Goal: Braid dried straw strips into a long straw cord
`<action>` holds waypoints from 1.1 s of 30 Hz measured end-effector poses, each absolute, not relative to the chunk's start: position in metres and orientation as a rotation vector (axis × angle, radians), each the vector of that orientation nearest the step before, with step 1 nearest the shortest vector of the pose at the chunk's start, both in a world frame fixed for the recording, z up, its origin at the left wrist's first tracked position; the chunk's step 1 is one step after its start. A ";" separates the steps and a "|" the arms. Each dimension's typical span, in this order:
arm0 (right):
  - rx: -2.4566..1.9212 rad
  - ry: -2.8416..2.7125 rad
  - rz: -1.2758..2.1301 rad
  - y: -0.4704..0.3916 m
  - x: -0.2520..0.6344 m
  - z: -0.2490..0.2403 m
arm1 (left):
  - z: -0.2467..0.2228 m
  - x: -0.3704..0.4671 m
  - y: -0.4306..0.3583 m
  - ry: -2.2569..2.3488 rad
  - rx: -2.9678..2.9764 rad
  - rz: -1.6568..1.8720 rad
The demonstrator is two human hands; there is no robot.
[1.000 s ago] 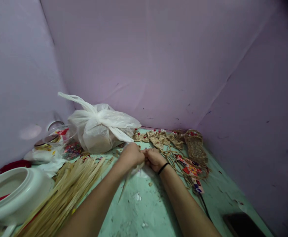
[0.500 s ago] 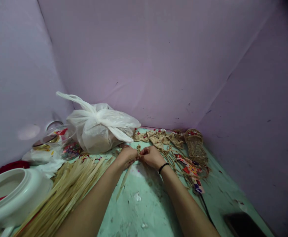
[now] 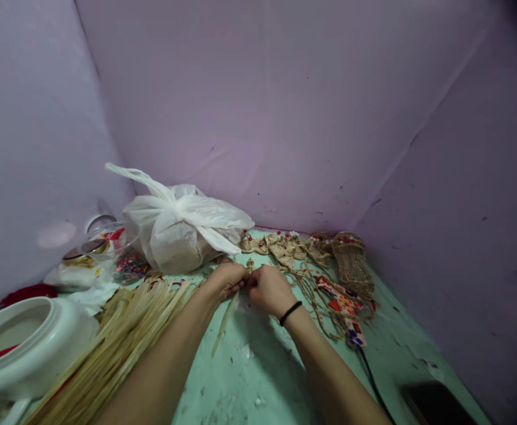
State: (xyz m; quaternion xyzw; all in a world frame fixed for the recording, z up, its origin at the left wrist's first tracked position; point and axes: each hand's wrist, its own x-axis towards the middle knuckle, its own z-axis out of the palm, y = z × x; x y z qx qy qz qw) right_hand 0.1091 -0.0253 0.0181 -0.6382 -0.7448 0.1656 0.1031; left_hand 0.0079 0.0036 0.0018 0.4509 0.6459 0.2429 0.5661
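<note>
My left hand and my right hand meet near the middle of the table, fingers closed and almost touching. Between them is a small braided straw piece, its knotted tip showing just above the fingertips. A pale flat straw strip hangs down from under my left hand onto the table. My fingers hide most of the piece. A black band circles my right wrist. To the left lies a large bundle of dry straw strips.
A tied white plastic bag stands behind my left hand. Beaded braided pieces and a twine roll line the back. Right are loose cords, a flower-patterned object with a black cable, and a dark phone-like slab. A white pot sits left.
My right hand has turned over, its back now more toward me, and sits slightly lower against the left fingers. The left hand has barely moved. The view has shifted slightly.
</note>
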 end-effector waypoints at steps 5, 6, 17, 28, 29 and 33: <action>-1.831 -1.823 0.789 -0.009 0.128 0.017 | 0.002 0.001 0.006 1.498 1.043 0.557; -1.832 -1.683 0.847 -0.005 0.129 0.015 | 0.001 0.000 0.007 1.487 1.041 0.542; -1.618 -1.099 1.632 -0.006 0.110 0.001 | 0.001 -0.003 0.008 1.419 1.083 0.458; -1.506 -1.013 1.653 0.000 0.115 -0.015 | 0.018 -0.003 0.004 1.815 1.744 0.253; -1.499 -0.987 1.658 0.000 0.115 -0.016 | 0.020 0.002 -0.001 1.865 1.799 0.229; -1.488 -0.918 1.631 -0.001 0.114 -0.023 | 0.027 0.025 -0.024 1.962 1.982 0.181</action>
